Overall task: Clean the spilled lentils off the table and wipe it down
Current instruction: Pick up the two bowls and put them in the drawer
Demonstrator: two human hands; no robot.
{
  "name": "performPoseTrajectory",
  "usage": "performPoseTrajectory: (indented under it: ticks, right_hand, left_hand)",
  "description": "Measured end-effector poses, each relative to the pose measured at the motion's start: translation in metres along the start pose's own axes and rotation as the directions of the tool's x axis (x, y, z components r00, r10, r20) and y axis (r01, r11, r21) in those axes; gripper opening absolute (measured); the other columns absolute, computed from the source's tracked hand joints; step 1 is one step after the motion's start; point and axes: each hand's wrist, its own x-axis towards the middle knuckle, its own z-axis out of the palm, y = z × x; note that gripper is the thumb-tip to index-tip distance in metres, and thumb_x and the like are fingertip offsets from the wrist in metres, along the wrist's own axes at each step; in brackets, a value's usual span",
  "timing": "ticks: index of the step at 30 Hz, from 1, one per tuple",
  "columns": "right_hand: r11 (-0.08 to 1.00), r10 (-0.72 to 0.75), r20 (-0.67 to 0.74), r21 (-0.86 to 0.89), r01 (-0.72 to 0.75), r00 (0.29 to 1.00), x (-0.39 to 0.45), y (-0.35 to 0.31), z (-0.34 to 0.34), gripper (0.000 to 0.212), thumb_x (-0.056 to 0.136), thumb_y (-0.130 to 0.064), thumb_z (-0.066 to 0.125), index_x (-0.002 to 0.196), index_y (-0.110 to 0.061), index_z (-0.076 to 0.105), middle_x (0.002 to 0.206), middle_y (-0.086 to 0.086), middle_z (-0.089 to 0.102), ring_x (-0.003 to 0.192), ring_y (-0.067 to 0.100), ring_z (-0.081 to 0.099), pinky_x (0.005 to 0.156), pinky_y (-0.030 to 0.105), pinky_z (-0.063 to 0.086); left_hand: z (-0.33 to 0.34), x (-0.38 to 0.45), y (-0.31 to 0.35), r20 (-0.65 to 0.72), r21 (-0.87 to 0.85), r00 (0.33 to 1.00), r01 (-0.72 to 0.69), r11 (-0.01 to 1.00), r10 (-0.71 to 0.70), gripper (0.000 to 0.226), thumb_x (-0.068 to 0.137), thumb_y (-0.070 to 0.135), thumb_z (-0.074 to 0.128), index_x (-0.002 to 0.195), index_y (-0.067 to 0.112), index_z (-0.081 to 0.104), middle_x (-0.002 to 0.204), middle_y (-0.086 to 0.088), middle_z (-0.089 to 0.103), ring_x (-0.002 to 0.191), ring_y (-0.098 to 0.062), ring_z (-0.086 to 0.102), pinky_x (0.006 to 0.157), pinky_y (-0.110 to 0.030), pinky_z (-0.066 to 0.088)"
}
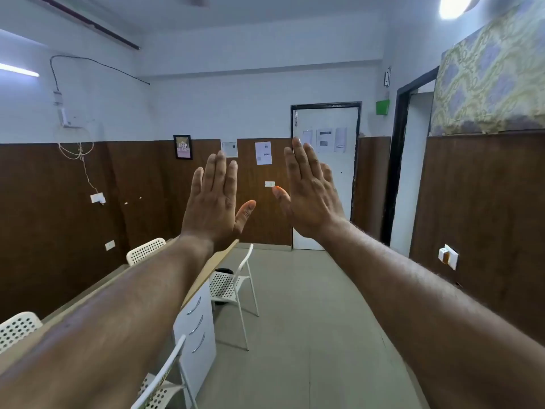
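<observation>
Wooden table (219,262) mostly hidden behind raised left forearm (118,320).

Left hand (213,199) and right hand (309,191) are reaching forward at arm's length, backs toward the camera, fingers straight, holding nothing, thumbs apart. Table (219,261) is running along the left, mostly hidden behind the left forearm. White perforated chairs (233,283) are standing beside it. White door (324,172) is showing far.
</observation>
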Motion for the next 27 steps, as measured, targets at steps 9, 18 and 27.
performPoseTrajectory:
  ticks: [9,18,27]
  right_hand:
    - [1.000,0.025,0.032,0.009,-0.025,0.999,0.014,-0.017,0.031,0.079,0.109,-0.053,0.038,0.169,-0.017,0.001,0.176,0.005,-0.011,0.163,0.025,-0.009,0.129,0.053,0.009]
    - [0.990,0.091,0.047,0.104,-0.096,0.995,0.027,-0.035,0.085,0.076,0.109,-0.054,0.039,0.168,-0.019,0.009,0.177,0.004,-0.001,0.163,0.025,0.001,0.127,0.050,0.019]
    - [0.964,0.124,0.087,0.224,-0.140,0.988,0.053,-0.006,0.198,0.074,0.109,-0.058,0.035,0.168,-0.020,0.012,0.177,0.003,0.006,0.162,0.025,0.011,0.127,0.046,0.026]
  left_hand:
    - [0.037,0.002,-0.032,0.019,0.014,1.000,0.018,1.000,-0.018,0.088,0.104,0.069,0.014,0.168,0.010,0.007,0.176,-0.015,-0.006,0.163,-0.031,-0.008,0.131,-0.053,0.007]
    - [0.085,0.000,-0.057,0.051,-0.107,0.997,0.069,0.992,-0.064,0.085,0.105,0.069,0.016,0.168,0.013,0.009,0.177,-0.013,-0.002,0.163,-0.030,-0.004,0.132,-0.050,0.006]
    - [0.184,0.013,-0.066,0.146,-0.209,0.983,0.138,0.968,-0.109,0.086,0.104,0.073,0.016,0.168,0.015,0.013,0.177,-0.012,0.004,0.163,-0.030,0.004,0.131,-0.050,0.014]
